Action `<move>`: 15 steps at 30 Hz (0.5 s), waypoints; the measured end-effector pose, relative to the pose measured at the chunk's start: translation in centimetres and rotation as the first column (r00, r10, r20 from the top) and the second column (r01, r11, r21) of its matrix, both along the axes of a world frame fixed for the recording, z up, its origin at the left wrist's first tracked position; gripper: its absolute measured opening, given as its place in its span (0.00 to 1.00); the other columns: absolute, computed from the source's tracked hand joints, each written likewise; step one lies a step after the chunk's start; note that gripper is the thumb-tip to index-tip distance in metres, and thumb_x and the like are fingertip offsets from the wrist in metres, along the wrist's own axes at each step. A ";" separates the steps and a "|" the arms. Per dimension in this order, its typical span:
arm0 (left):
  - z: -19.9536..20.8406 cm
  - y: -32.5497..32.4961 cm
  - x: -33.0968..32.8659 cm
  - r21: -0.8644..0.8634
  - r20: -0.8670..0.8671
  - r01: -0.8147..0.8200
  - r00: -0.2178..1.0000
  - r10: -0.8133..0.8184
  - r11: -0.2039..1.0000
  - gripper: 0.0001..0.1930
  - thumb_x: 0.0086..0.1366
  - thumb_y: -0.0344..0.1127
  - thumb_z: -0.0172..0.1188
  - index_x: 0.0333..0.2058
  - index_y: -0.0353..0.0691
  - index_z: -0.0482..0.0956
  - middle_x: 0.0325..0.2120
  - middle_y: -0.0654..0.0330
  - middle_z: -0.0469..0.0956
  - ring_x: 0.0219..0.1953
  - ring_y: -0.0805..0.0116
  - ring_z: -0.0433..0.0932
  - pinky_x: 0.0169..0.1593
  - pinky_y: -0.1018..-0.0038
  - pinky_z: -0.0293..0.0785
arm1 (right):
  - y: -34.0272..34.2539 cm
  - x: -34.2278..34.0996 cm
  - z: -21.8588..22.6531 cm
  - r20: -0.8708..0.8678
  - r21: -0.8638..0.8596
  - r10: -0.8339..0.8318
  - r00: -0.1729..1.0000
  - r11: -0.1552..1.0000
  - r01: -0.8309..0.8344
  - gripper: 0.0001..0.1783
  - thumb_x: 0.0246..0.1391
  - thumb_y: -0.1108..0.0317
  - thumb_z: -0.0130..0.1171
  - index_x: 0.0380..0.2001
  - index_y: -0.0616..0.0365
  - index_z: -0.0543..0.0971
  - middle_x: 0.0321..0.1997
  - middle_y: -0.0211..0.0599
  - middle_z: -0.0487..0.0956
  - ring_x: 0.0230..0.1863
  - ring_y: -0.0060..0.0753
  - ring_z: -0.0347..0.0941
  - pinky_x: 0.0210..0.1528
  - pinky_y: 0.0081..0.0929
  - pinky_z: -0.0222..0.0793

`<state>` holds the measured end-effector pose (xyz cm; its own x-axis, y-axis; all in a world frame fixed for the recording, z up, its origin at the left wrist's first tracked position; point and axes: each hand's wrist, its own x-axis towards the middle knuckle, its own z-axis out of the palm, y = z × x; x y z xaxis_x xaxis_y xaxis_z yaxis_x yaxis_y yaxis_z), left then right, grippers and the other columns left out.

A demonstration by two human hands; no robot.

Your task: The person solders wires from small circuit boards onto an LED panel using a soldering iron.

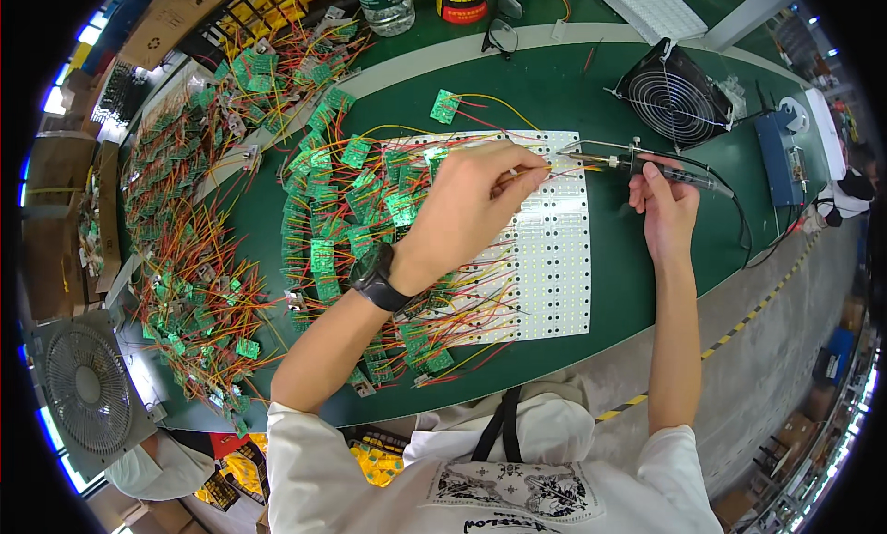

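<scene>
My right hand (667,209) is wrapped round a black soldering iron (688,175), its tip pointing left over a white LED board panel (557,257). A thin metal feed tube runs along the iron toward the tip. Close to that tip, my left hand (479,190) is closed in a pinch on thin red and yellow wires (565,172); their exact ends are too small to make out. Many small green circuit boards (321,255) with red and yellow leads lie over the panel's left part, partly under my left forearm. One green board (444,106) sits apart beyond the panel.
A large heap of wired green boards (176,174) covers the table's left side. A black fan (673,98) stands at the far right, near a blue soldering station (782,160). Glasses (504,37), a bottle (384,6) and a red-and-yellow can (461,0) are at the back.
</scene>
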<state>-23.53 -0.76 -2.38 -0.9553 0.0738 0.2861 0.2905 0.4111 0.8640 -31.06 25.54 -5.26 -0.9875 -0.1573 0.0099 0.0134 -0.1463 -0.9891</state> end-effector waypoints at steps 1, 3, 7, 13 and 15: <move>0.0 -0.2 -0.3 -0.037 -0.079 -0.001 0.997 -0.002 0.999 0.07 0.60 0.27 0.62 0.36 0.31 0.81 0.27 0.57 0.79 0.25 0.73 0.74 0.28 0.78 0.69 | 0.0 0.0 0.0 0.004 0.009 -0.001 1.000 1.000 0.001 0.11 0.58 0.72 0.58 0.42 0.67 0.77 0.26 0.39 0.79 0.21 0.23 0.72 0.23 0.18 0.62; 0.1 0.0 -0.2 0.039 -0.006 -0.038 0.999 0.038 0.999 0.06 0.58 0.28 0.65 0.34 0.33 0.83 0.26 0.58 0.78 0.25 0.74 0.73 0.28 0.80 0.68 | 0.0 0.1 0.0 0.002 -0.003 -0.013 1.000 1.000 0.013 0.11 0.57 0.72 0.59 0.42 0.67 0.77 0.25 0.38 0.79 0.20 0.22 0.71 0.22 0.18 0.61; 0.0 -0.1 -0.2 0.006 -0.059 -0.035 0.998 0.035 0.999 0.06 0.57 0.26 0.65 0.34 0.33 0.83 0.25 0.60 0.78 0.23 0.76 0.72 0.26 0.80 0.67 | -0.2 0.2 -0.1 0.005 0.005 -0.028 1.000 1.000 0.028 0.12 0.57 0.72 0.59 0.42 0.67 0.77 0.25 0.38 0.79 0.20 0.22 0.71 0.22 0.17 0.61; 1.1 0.4 0.5 0.104 -0.200 0.008 0.980 0.013 0.995 0.04 0.57 0.25 0.65 0.32 0.34 0.81 0.24 0.60 0.79 0.19 0.76 0.71 0.23 0.79 0.66 | -0.3 0.4 0.0 0.005 0.021 -0.031 1.000 0.999 0.031 0.12 0.58 0.72 0.58 0.43 0.67 0.77 0.25 0.38 0.79 0.20 0.22 0.71 0.22 0.17 0.61; 0.9 0.5 0.7 0.123 -0.146 0.013 0.989 0.005 0.992 0.04 0.57 0.25 0.64 0.32 0.35 0.81 0.23 0.60 0.79 0.18 0.74 0.70 0.23 0.78 0.66 | -0.3 0.3 0.0 -0.011 0.009 -0.017 1.000 1.000 0.017 0.12 0.58 0.71 0.58 0.43 0.68 0.77 0.25 0.39 0.78 0.21 0.23 0.71 0.23 0.18 0.62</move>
